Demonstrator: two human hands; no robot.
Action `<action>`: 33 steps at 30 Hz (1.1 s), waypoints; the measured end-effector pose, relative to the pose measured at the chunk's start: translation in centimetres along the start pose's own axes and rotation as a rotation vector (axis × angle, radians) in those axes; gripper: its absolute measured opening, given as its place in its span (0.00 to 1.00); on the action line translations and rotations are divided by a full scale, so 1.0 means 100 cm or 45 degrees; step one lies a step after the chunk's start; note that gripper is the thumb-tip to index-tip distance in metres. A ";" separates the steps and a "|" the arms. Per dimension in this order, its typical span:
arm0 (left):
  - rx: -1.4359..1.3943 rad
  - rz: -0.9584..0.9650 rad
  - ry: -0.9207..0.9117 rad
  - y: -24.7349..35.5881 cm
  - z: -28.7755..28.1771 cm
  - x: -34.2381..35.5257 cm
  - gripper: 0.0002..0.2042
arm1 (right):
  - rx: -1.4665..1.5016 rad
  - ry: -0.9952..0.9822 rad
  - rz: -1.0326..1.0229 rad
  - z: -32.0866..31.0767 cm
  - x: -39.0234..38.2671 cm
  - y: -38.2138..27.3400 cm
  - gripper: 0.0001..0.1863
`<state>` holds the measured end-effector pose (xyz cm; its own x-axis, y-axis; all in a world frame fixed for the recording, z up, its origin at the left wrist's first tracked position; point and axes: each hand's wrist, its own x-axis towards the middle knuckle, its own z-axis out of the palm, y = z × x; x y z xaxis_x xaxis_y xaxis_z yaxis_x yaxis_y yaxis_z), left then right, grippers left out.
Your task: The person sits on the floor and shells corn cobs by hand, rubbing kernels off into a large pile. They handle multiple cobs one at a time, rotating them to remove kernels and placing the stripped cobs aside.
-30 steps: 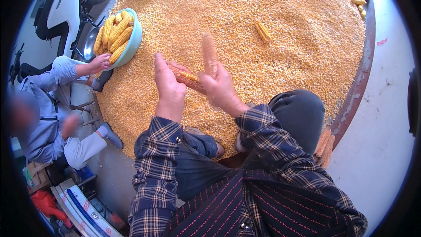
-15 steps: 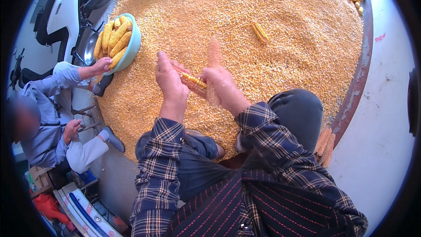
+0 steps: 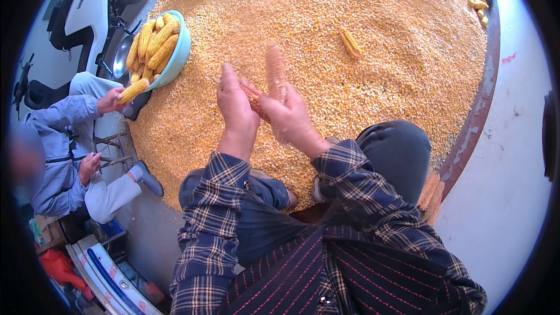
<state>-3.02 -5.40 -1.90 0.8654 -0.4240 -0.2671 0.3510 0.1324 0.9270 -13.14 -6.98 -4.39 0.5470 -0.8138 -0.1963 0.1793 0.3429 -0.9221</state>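
My left hand [image 3: 237, 105] is closed round a corn cob [image 3: 252, 96], reddish where its kernels are off, and mostly covered by my fingers. Pressed up against it, my right hand [image 3: 293, 118] grips a bare cob [image 3: 274, 65] that stands upright and is blurred by motion. The two cobs meet between my hands, above a wide heap of loose corn kernels [image 3: 396, 90]. One ear of corn [image 3: 350, 44], with yellow kernels still on it, lies on the heap to the right, beyond my hands.
At the left a seated person holds an ear of corn [image 3: 133, 91] beside a pale green basin [image 3: 181, 52] full of ears. A white scooter [image 3: 87, 9] stands behind. Stripped cobs [image 3: 430, 195] lie by my right knee, near the heap's worn border [image 3: 466, 134].
My right hand has moved up over the left hand's cob, covering the yellow kernels that showed before. The other person has drawn an ear of corn out of the basin.
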 end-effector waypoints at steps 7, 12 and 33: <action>-0.027 -0.081 -0.236 -0.003 0.005 -0.018 0.17 | 0.440 0.047 0.545 -0.021 0.015 0.008 0.14; 0.017 -0.064 -0.162 -0.001 -0.005 -0.007 0.16 | 0.480 -0.064 0.273 -0.009 0.007 -0.012 0.12; -0.131 -0.298 -0.260 0.000 -0.005 0.004 0.16 | -0.222 0.183 0.462 -0.048 0.032 0.022 0.15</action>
<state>-2.52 -5.09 -2.09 0.6709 -0.6231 -0.4020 0.5755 0.0957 0.8122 -14.94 -11.06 -8.60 0.4275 -0.7163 -0.5515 -0.1514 0.5447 -0.8249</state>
